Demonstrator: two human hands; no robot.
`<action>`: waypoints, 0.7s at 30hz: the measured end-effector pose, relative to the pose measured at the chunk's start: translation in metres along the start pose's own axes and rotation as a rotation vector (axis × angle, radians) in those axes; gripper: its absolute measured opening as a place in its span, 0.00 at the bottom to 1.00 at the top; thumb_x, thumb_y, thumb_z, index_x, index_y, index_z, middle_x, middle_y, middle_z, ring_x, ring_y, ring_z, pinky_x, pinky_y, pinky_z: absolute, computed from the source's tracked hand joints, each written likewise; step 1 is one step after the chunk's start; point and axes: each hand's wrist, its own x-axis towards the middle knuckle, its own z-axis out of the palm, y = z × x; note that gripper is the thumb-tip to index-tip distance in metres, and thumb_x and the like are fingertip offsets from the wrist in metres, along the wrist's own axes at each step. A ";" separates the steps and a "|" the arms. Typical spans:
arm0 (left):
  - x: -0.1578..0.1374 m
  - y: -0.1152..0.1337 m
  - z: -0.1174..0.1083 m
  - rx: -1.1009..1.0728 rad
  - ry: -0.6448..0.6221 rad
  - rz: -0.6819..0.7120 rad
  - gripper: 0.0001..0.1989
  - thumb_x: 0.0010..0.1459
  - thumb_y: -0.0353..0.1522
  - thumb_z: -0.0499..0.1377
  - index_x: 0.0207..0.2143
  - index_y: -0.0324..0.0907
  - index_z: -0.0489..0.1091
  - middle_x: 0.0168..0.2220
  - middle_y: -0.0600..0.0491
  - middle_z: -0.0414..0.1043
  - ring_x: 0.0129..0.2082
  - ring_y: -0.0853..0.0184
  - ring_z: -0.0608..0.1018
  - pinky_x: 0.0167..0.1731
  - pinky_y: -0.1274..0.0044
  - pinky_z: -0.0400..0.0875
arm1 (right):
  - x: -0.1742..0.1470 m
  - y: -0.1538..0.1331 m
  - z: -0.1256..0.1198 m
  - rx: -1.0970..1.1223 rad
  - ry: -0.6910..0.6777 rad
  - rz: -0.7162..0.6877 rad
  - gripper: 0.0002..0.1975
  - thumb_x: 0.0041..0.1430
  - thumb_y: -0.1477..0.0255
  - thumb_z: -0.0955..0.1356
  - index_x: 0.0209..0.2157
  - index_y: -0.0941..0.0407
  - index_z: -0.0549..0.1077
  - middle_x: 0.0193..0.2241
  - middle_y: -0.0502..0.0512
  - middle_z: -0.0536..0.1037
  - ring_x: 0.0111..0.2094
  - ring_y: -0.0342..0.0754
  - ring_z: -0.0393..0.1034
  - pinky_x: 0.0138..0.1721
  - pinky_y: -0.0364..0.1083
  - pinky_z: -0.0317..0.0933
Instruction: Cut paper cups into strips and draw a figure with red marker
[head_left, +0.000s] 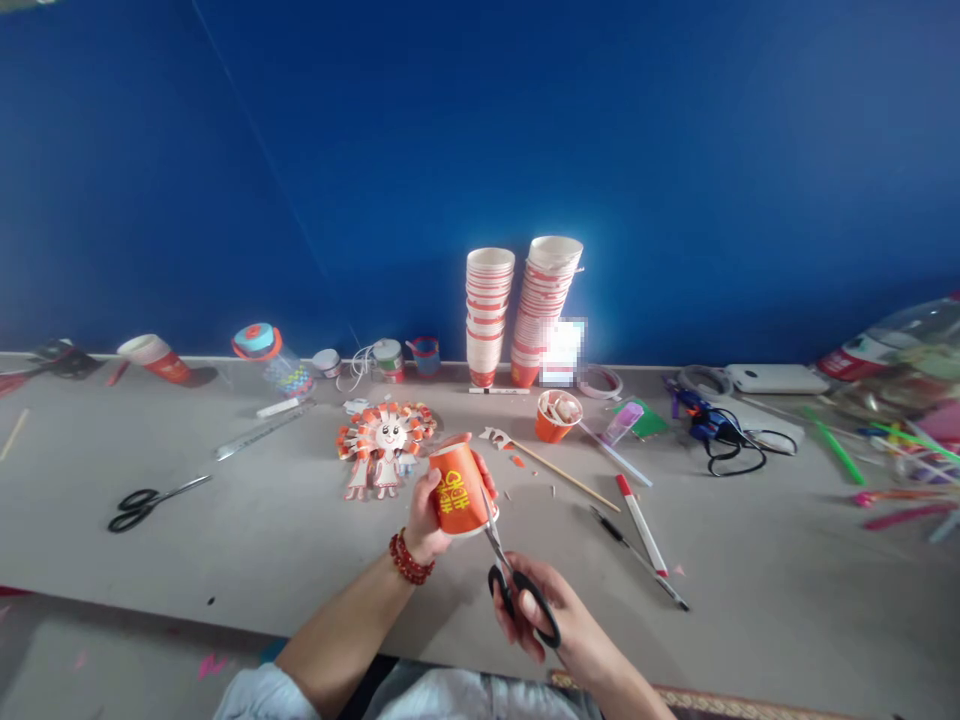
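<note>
Left hand (426,515) curled round cup (459,485) | right hand (568,608) lower, gripping scissors (495,541)

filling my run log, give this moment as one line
left hand: holding orange paper cup with yellow lettering; right hand: holding black-handled metal scissors; blades: at cup's edge

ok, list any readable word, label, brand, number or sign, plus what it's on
Nothing reads with certainty.
Orange cup in the left hand: yellow lettering, tilted, not surely legible.
Ruler: markings too small.
Red bottle label, far right: blurred.
Elsewhere: any print is too small or blurred to read.
</note>
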 end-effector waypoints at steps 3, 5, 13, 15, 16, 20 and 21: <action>-0.001 0.000 -0.001 -0.030 -0.028 -0.011 0.27 0.52 0.44 0.60 0.53 0.44 0.65 0.39 0.48 0.72 0.37 0.59 0.76 0.40 0.66 0.71 | 0.002 0.000 0.000 -0.004 0.006 -0.004 0.33 0.44 0.41 0.70 0.30 0.60 0.67 0.19 0.49 0.70 0.14 0.34 0.53 0.14 0.36 0.48; -0.001 0.000 -0.001 -0.036 -0.047 -0.002 0.26 0.53 0.44 0.59 0.53 0.45 0.66 0.40 0.48 0.72 0.38 0.60 0.76 0.41 0.66 0.71 | 0.002 -0.001 0.001 -0.013 0.010 -0.001 0.33 0.45 0.41 0.70 0.30 0.60 0.67 0.19 0.49 0.70 0.14 0.34 0.53 0.14 0.36 0.48; 0.000 -0.002 -0.002 -0.047 -0.111 0.008 0.23 0.55 0.44 0.56 0.51 0.45 0.66 0.40 0.49 0.71 0.38 0.61 0.75 0.42 0.68 0.70 | 0.002 -0.004 0.000 -0.054 0.000 0.007 0.33 0.45 0.41 0.70 0.29 0.59 0.66 0.18 0.49 0.70 0.14 0.34 0.53 0.14 0.36 0.46; 0.000 -0.002 -0.003 -0.049 -0.112 -0.002 0.23 0.55 0.44 0.56 0.51 0.44 0.66 0.41 0.48 0.71 0.39 0.61 0.75 0.42 0.68 0.69 | 0.002 -0.004 0.000 -0.065 0.002 0.008 0.32 0.46 0.41 0.70 0.29 0.59 0.65 0.18 0.49 0.70 0.13 0.34 0.52 0.14 0.36 0.45; 0.000 -0.002 -0.004 -0.047 -0.111 -0.001 0.23 0.55 0.44 0.56 0.51 0.44 0.66 0.41 0.48 0.71 0.39 0.61 0.75 0.42 0.68 0.69 | 0.002 -0.003 0.000 -0.072 0.002 0.007 0.32 0.46 0.41 0.70 0.29 0.59 0.65 0.18 0.48 0.70 0.13 0.34 0.52 0.14 0.36 0.44; 0.000 -0.003 -0.005 -0.053 -0.095 -0.002 0.24 0.54 0.44 0.57 0.51 0.43 0.66 0.41 0.48 0.70 0.38 0.61 0.74 0.42 0.68 0.69 | 0.003 -0.001 -0.001 -0.097 0.004 -0.007 0.30 0.48 0.43 0.70 0.28 0.58 0.64 0.18 0.48 0.69 0.14 0.34 0.51 0.14 0.36 0.43; 0.000 -0.002 -0.005 -0.056 -0.090 -0.007 0.24 0.54 0.44 0.57 0.50 0.43 0.66 0.41 0.48 0.70 0.39 0.61 0.74 0.42 0.68 0.69 | 0.003 0.000 -0.001 -0.103 0.006 -0.014 0.30 0.48 0.43 0.69 0.28 0.58 0.64 0.17 0.48 0.69 0.14 0.35 0.51 0.14 0.37 0.43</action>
